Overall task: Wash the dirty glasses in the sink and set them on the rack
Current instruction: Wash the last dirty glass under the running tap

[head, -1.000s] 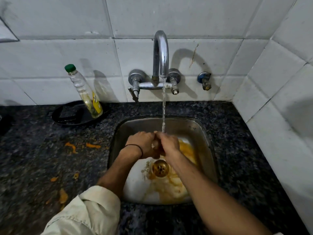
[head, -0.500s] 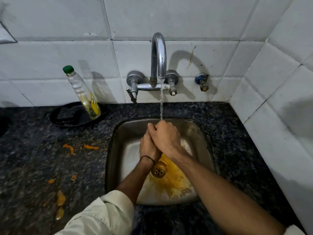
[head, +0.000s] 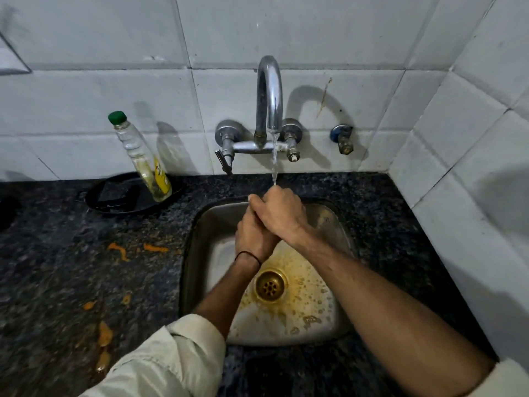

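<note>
Over the steel sink (head: pixel 197 253), my right hand (head: pixel 282 216) lies across my left hand (head: pixel 252 239), its fingers curled over the left hand's fingers. Both hands are pressed together right under the thin stream of water (head: pixel 274 159) from the curved tap (head: pixel 269 90). The left hand's fingers are hidden under the right hand. I see nothing held between them. The sink floor has orange-brown stains around the brass drain (head: pixel 270 285). No glass or rack is in view.
A clear bottle with a green cap (head: pixel 143 159) leans on a black pan (head: pixel 114 199) at the back left of the dark granite counter (head: pixel 71 282). Orange scraps (head: pixel 120 249) lie left of the sink. Tiled walls close the back and right.
My hands rose from low in the sink to just under the tap. The right hand now covers the left instead of meeting it side by side. The drain is uncovered.
</note>
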Demonstrator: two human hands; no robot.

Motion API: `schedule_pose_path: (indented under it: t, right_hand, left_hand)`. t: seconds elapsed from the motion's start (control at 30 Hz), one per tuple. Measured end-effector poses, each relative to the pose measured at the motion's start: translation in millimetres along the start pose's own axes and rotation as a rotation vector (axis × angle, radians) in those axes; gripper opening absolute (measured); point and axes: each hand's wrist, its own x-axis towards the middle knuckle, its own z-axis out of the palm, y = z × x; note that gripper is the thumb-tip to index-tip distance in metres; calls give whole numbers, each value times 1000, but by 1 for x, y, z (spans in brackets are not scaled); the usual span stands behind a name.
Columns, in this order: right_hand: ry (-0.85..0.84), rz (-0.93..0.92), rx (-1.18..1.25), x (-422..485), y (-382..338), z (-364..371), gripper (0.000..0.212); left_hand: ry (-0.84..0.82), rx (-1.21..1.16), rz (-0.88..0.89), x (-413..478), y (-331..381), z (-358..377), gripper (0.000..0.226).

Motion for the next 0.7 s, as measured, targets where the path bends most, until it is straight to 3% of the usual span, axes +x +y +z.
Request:
schedule_pose_path:
  t: [0.1,0.17,0.2,0.23,0.3,0.37,0.4,0.47,0.6,0.63,0.7]
  right_hand:
    - [-159,-244,31,-1,8,-20,47]
    - [-355,-333,109,0,13,-37,45]
    - [-371,-334,140,0,14,-41,45]
    - [-321,-304,160,0,13,-41,45]
    - [-106,-184,145,-3,7,-32,44]
    - [112,-81,-28,-9,-3,-19,45]
    - [157,-72,-117,-11,-5,-14,46]
    - [118,-154,-162,-10,-1,-17,46]
    - [-262,-338,103,-8,18,-42,47]
    - [-281,-320,190,-8,18,-43,46]
    - [-163,-232,229,-5,15,-35,46]
  left_hand:
    - [-361,-376,-37,7,-11,-17,48]
    - [-611,-507,-25,11,-16,-33,46]
    - [-658,-526,-21,13,-16,-35,44]
    - [-617,-499,-22,14,-12,-33,42]
    - [-337,-240,-7,14,1,-17,30]
    - [-16,75,55,10,13,-2,14]
    - [45,89,85,6,15,2,8]
    - [-79,-102,58,5,13,2,13]
    - [-623,-541,32,8,1,-28,36]
    - [-653,-545,35,10,-1,-31,36]
    - [-488,-430,12,12,4,-26,38]
